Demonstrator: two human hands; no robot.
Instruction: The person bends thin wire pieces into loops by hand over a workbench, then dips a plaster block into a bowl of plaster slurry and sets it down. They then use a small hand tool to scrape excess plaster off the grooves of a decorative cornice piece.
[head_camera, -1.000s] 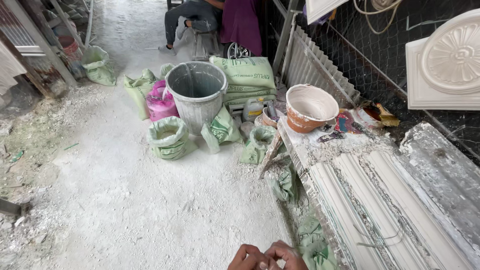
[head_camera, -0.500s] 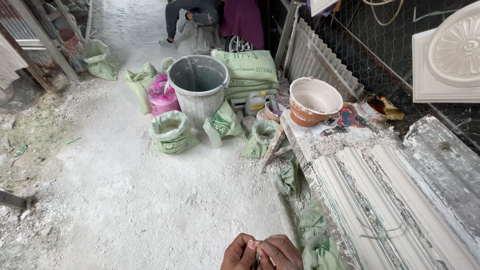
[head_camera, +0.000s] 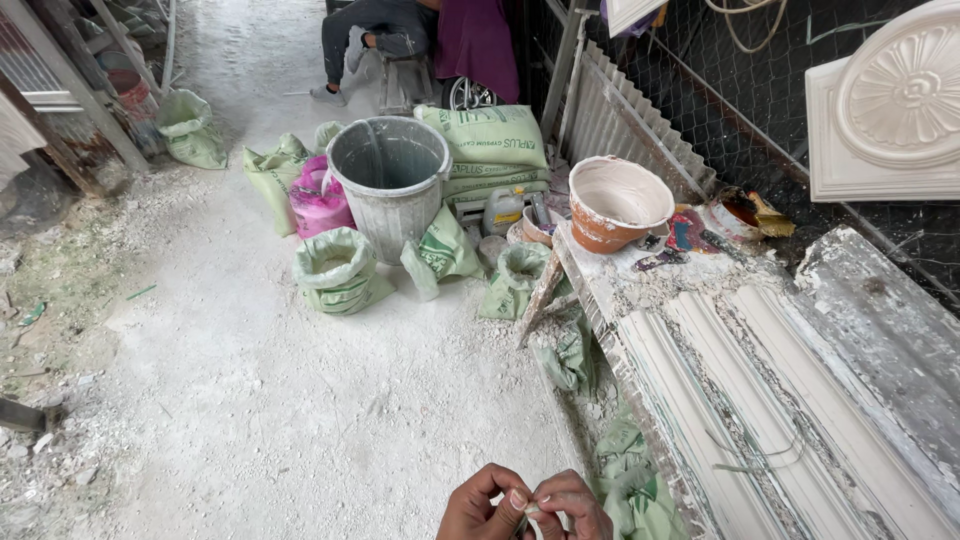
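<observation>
Both hands together | left hand (head_camera: 478, 510), right hand (head_camera: 572, 508) pinching something small (unclear)

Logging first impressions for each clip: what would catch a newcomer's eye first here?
Probably the big grey bucket standing mid-floor, ringed by green sacks and a pink bag on white-dusted ground. To the right, long white ribbed moulding lies on a crusted bench with an orange-rimmed bowl at its far end. At the bottom edge, the left hand and right hand pinch something small together.
</observation>
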